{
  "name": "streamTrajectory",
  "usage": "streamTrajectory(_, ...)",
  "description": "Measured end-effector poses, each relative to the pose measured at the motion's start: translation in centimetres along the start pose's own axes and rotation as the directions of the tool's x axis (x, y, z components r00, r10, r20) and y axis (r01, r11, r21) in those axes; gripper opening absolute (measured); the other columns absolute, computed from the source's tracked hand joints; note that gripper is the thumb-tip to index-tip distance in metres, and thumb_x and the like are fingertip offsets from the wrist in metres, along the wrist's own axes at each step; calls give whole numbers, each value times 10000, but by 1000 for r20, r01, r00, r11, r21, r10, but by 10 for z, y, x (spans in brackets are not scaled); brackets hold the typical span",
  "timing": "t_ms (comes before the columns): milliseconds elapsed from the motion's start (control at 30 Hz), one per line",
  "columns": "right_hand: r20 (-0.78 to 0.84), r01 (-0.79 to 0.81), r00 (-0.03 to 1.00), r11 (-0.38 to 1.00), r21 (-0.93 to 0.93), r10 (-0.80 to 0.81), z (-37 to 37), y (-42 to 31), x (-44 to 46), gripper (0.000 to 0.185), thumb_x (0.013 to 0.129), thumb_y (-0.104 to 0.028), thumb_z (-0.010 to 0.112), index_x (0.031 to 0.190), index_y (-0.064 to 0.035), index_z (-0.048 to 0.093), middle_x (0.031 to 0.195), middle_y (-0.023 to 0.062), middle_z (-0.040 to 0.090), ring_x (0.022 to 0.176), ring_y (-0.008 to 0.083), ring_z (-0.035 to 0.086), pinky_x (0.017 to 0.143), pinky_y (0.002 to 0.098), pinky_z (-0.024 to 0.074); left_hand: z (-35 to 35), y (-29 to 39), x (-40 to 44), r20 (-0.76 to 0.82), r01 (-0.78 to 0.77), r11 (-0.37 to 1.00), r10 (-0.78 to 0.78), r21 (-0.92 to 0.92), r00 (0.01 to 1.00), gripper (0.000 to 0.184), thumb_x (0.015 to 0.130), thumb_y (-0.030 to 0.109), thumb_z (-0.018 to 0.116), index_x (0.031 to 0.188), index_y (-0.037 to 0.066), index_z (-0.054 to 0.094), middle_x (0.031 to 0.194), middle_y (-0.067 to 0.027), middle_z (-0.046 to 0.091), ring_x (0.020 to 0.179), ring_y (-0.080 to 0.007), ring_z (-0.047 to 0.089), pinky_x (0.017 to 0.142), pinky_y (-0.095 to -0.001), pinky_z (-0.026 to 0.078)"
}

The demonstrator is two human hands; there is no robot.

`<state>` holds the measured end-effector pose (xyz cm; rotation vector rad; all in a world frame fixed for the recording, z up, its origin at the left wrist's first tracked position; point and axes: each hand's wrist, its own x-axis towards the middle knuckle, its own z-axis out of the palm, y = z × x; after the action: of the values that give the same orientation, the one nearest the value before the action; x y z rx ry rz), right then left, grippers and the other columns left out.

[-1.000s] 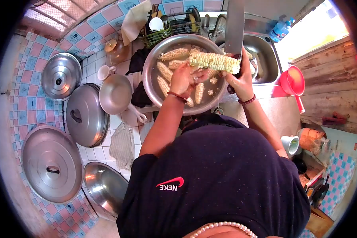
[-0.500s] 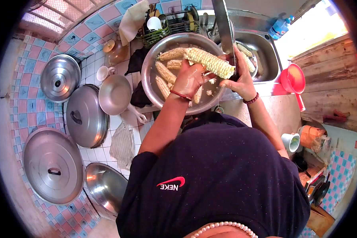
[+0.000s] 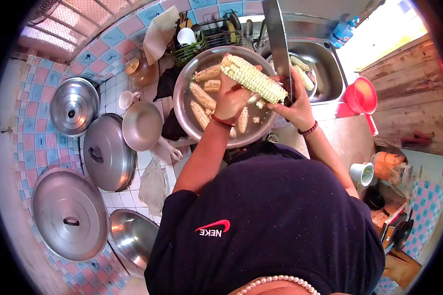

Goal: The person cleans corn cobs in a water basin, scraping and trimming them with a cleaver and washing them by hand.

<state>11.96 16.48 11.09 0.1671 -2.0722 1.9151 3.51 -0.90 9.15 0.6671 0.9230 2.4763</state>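
Note:
My left hand [image 3: 230,102] is closed around a pale corn cob [image 3: 252,78] that still bears rows of kernels, tilted above a wide metal basin [image 3: 181,110]. In my right hand [image 3: 299,109] is a broad-bladed knife [image 3: 279,44], its blade pointing up and away, close to the cob's right end. My right thumb reaches toward that end; whether it touches cannot be made out. Stripped cobs [image 3: 202,93] and small kernel clumps lie in the basin below. Part of my left fingers is hidden behind the cob.
Behind the right hand is a metal sink [image 3: 332,73] with a bowl of more corn [image 3: 305,78]. A red dipper [image 3: 362,96] stands at its right. Pot lids [image 3: 110,152], a pan [image 3: 142,125] and a metal bowl [image 3: 128,236] are at left; a dish rack [image 3: 216,42] is behind.
The cob has turned slightly in my left hand, showing fuller kernel rows, and its right end sits a little lower. The knife stays in my right hand. The view has shifted slightly.

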Motion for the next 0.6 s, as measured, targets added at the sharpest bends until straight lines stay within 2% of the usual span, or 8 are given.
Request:
streamTrajectory(33,-3,6,1000,1000,-15,-6,-3,3,-1,1063,658,20,824,1522,-28,207,1285,110,541,1205,184,527,1045,330,416,1,5,2,99,48,993,-37,-105,994,959,842,-173,506,1560,225,8,1414,-219,454,1288,-324,493,1059,-446,436)
streamTrajectory(233,-65,31,998,995,93,-25,-13,2,-1,1011,705,7,809,1518,-24,210,1231,99,559,1137,180,561,1025,320,424,-1,-17,16,-17,62,998,-61,28,998,757,835,-175,523,1483,96,241,1388,-184,476,1256,-300,528,1037,-432,460)
streamTrajectory(333,-149,-23,988,990,138,43,-16,-4,-5,971,736,-10,801,1515,-34,222,1198,97,563,1075,176,581,946,310,479,6,-30,30,-54,-28,958,45,285,998,656,831,-176,530,1414,37,320,1333,-148,514,1233,-266,545,1006,-397,492)
streamTrajectory(367,-188,-53,979,987,154,82,-20,-6,-5,958,746,-16,798,1514,-40,227,1188,97,564,1053,174,588,908,305,505,9,-32,39,-51,-97,859,141,503,989,662,825,-187,514,1419,22,309,1263,-136,551,1191,-244,569,966,-365,522)
streamTrajectory(400,-274,-42,957,982,182,92,-24,-10,-7,883,785,-18,759,1508,-64,253,1159,93,565,986,169,605,747,282,562,21,-32,53,3,-242,836,276,492,961,593,845,-168,478,1397,10,355,1132,-127,613,1035,-219,647,862,-321,568)
streamTrajectory(467,-470,-13,880,994,107,62,-47,-17,-5,828,814,-7,718,1501,-76,261,1187,111,564,968,178,617,645,270,576,25,-5,64,-51,75,795,-56,602,997,456,896,-114,447,1336,1,479,999,-100,647,806,-157,681,737,-263,571)
streamTrajectory(500,-513,4,858,998,68,31,-62,-24,-5,725,870,-33,666,1487,-51,286,1233,125,557,978,186,621,703,281,577,19,-4,71,-39,-10,773,45,635,998,321,920,-64,476,1204,6,608,915,-99,675,727,-137,679,648,-245,572)
streamTrajectory(600,-573,-15,819,997,-82,-35,-113,-19,-8,799,821,7,726,1470,-40,263,1182,143,591,984,202,643,733,276,581,-10,11,71,-167,136,702,-25,699,986,211,935,23,548,1112,17,664,959,-107,697,719,-181,689,676,-289,572)
